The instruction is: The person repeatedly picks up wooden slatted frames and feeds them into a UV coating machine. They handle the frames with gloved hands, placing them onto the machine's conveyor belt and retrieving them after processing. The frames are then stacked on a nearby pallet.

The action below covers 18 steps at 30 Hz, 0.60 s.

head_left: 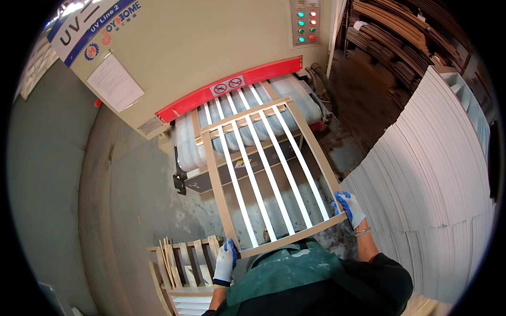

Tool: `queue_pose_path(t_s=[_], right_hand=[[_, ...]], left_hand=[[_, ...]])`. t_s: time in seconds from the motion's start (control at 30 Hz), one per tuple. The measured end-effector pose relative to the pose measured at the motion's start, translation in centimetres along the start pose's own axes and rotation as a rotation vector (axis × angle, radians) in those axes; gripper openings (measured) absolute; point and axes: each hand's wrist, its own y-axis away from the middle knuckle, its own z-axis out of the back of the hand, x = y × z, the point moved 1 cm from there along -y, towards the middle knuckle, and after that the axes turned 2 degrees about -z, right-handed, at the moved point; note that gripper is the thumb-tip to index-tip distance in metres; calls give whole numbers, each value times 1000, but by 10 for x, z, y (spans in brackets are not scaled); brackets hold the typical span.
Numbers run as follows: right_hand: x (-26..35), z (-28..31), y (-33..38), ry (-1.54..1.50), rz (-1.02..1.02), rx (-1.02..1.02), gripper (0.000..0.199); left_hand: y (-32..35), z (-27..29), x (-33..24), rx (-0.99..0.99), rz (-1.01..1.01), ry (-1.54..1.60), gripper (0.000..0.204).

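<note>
Between my two gloved hands is a slatted frame (216, 190) with tan rails and several white slats. My left hand (225, 260), in a white and blue glove, is closed on its near left corner. At the near right corner, my right hand (349, 207) grips the frame too, blue fingertips curled round the rail. The frame's far end lies over a mesh conveyor belt (187, 142) at the mouth of a large beige machine. Behind it on the belt, a second slatted frame (196, 124) runs partly under the machine's red guard bar (274, 69).
A tall stack of white panels (421, 174) stands close on my right. At lower left, a wooden pallet (182, 263) carries more white slats. Brown boards (390, 26) are piled at the far right. A control panel (307, 23) with lit buttons is on the machine (184, 37).
</note>
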Motion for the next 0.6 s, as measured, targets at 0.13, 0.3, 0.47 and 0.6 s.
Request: queue_pose_path(t_s=[0.13,0.3,0.47,0.6], right_hand=[[-3,4,-5,21,-21,16,35],[-5,3,-10,4,-28,37,37],[-2,-2,-9,23,-45,-5,36],[-7,-4,-20,9,-32,-13,31]], left_hand=[[2,8,-16,-60,24,78,37],[0,-4,8,-87,10,55,41],[-4,5,-3,-26,16,78,38],[-10,8,-3,-21,154,233,38]])
